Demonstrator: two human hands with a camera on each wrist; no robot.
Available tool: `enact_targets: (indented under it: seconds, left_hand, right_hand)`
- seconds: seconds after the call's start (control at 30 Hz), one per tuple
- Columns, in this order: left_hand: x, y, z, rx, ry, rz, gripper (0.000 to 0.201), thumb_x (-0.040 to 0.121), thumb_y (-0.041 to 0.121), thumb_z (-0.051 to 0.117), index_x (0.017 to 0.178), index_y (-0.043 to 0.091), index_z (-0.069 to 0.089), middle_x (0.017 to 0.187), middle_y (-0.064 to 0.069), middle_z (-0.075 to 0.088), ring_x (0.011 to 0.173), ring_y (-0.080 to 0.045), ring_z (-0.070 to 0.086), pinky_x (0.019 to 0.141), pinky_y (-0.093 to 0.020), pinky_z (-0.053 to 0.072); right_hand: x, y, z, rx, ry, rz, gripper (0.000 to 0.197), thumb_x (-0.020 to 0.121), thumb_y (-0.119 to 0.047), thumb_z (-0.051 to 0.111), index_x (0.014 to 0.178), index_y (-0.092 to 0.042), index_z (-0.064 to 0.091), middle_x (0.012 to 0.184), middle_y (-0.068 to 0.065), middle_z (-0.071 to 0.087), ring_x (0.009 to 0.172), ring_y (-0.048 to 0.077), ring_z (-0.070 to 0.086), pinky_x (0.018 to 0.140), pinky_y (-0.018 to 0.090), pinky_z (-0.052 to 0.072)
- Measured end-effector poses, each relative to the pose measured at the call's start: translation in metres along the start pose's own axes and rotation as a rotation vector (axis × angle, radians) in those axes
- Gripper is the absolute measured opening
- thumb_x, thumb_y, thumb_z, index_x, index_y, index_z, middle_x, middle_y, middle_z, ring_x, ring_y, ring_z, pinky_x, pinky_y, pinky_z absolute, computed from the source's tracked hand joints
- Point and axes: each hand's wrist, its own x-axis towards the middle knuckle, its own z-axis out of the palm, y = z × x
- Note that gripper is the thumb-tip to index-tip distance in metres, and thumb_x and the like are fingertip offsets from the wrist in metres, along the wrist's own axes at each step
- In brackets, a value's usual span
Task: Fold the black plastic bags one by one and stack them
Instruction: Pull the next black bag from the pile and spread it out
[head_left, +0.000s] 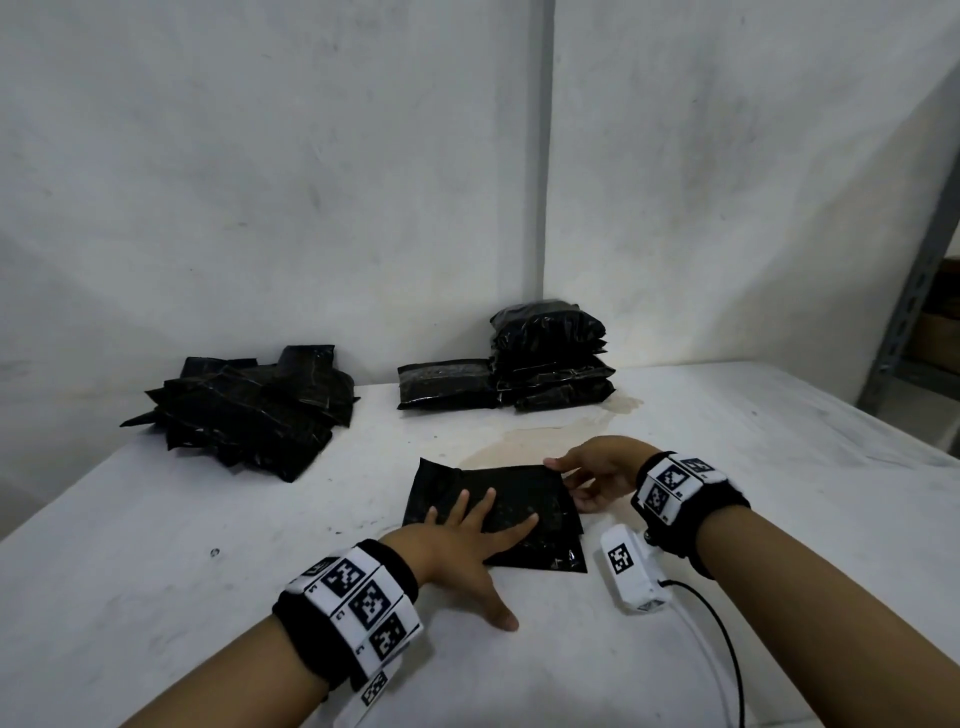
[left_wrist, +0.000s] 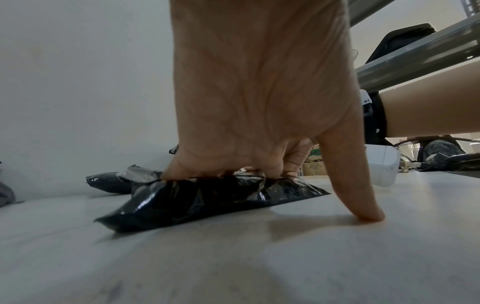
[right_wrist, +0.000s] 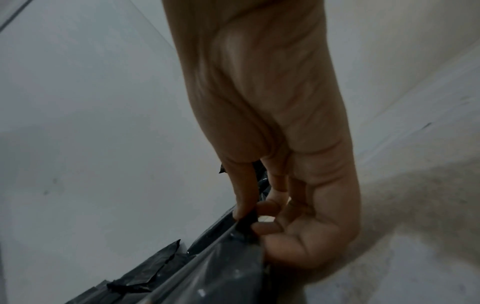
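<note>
Fold in progress, black bag (head_left: 511, 506) mid-counter toward the near edge
Left hand (head_left: 457, 545) presses flat, fingers spread; right hand (head_left: 597, 475) pinches the bag's right edge: advise aligning edges squarely before creasing

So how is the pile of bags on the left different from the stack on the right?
The left pile is loose and spread out, its bags lying at mixed angles; the right stack is tidy and taller, its bags folded small and aligned. The left pile sits nearer the table's front than the right stack. Both are black plastic.

Left fingertips (left_wrist: 223, 170) hidden behind the bag (left_wrist: 207, 201).
</note>
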Motion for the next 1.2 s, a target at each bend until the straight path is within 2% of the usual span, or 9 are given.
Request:
enact_targets:
  seconds: [0.2,0.33,0.47,0.57,0.77,0.9,0.97,1.07,1.2]
  left_hand:
    - [-0.001,-0.002,-0.002,-0.03,0.011,0.007,0.104,0.076,0.059,0.068,0.143,0.057,-0.012,0.155,0.002,-0.03,0.139,-0.025,-0.033,0.113,-0.056,-0.016]
    - [0.002,-0.002,-0.001,-0.015,-0.006,0.0,0.105,0.075,0.061,0.067,0.141,0.057,-0.014,0.154,0.002,-0.032,0.139,-0.026,-0.034,0.111,-0.058,-0.017]
    - [0.001,-0.001,-0.002,-0.041,-0.001,0.002,0.106,0.076,0.06,0.068,0.142,0.057,-0.014,0.155,0.002,-0.031,0.139,-0.026,-0.033,0.112,-0.057,-0.015]
    - [0.001,0.0,-0.001,-0.044,0.001,0.002,0.107,0.076,0.059,0.069,0.142,0.056,-0.016,0.154,0.002,-0.033,0.139,-0.027,-0.033,0.112,-0.057,-0.014]
    - [0.003,0.002,-0.001,-0.052,0.001,0.023,0.111,0.076,0.055,0.071,0.141,0.055,-0.019,0.152,0.001,-0.036,0.138,-0.028,-0.034,0.112,-0.058,-0.013]
    - [0.004,0.002,0.0,-0.057,0.0,0.021,0.11,0.075,0.054,0.071,0.142,0.056,-0.016,0.153,0.001,-0.034,0.139,-0.028,-0.034,0.113,-0.06,-0.011]
    - [0.004,0.003,0.0,-0.055,0.006,0.013,0.108,0.075,0.055,0.071,0.142,0.057,-0.014,0.154,0.001,-0.033,0.139,-0.029,-0.033,0.113,-0.061,-0.009]
    - [0.004,0.004,-0.002,-0.058,0.024,0.017,0.102,0.079,0.049,0.067,0.142,0.057,-0.012,0.156,-0.002,-0.029,0.141,-0.03,-0.029,0.113,-0.062,-0.006]
    - [0.003,0.0,-0.004,-0.261,0.079,0.041,0.09,0.083,0.031,0.063,0.147,0.046,0.001,0.16,-0.005,-0.006,0.146,-0.031,-0.009,0.117,-0.054,0.01]
  right_hand:
    - [-0.01,-0.009,0.001,-0.161,-0.013,-0.01,0.03,0.095,-0.029,0.06,0.073,-0.011,0.05,0.041,-0.003,0.046,0.048,0.008,0.034,0.042,0.016,0.033]
    - [-0.014,-0.012,-0.001,-0.165,-0.062,-0.016,0.027,0.096,-0.03,0.057,0.074,-0.015,0.051,0.041,-0.007,0.046,0.034,0.005,0.038,0.044,0.014,0.028]
    - [-0.004,-0.006,-0.003,-0.1,-0.038,-0.005,0.027,0.094,-0.025,0.061,0.072,-0.013,0.052,0.056,-0.002,0.044,0.051,0.009,0.043,0.047,0.018,0.042]
    - [0.003,0.0,-0.007,0.153,0.018,-0.053,0.014,0.093,-0.001,0.059,0.088,-0.012,0.053,0.072,0.004,0.051,0.064,0.011,0.047,0.046,0.021,0.053]
    - [-0.003,0.003,-0.007,0.245,0.084,-0.126,0.044,0.087,0.01,0.058,0.125,-0.011,0.049,0.077,0.009,0.055,0.059,0.012,0.042,0.045,0.018,0.044]
    - [0.001,-0.001,-0.002,-0.017,0.352,-0.325,0.015,0.083,0.001,0.067,0.087,-0.013,0.062,0.085,0.01,0.058,0.071,0.017,0.053,0.065,0.027,0.048]
    - [-0.002,-0.005,-0.004,-0.249,0.521,-0.449,0.023,0.078,-0.011,0.076,0.075,-0.016,0.054,0.081,0.001,0.055,0.084,0.019,0.055,0.074,0.032,0.046]
    - [-0.017,-0.011,0.005,-0.371,0.167,-0.473,0.025,0.076,-0.017,0.081,0.092,-0.015,0.061,0.093,0.004,0.064,0.085,0.014,0.058,0.069,0.023,0.049]
    - [-0.025,-0.009,0.022,-0.507,-0.206,-0.316,0.01,0.094,-0.012,0.059,0.102,-0.015,0.064,0.099,0.001,0.064,0.088,0.008,0.059,0.075,0.016,0.052]
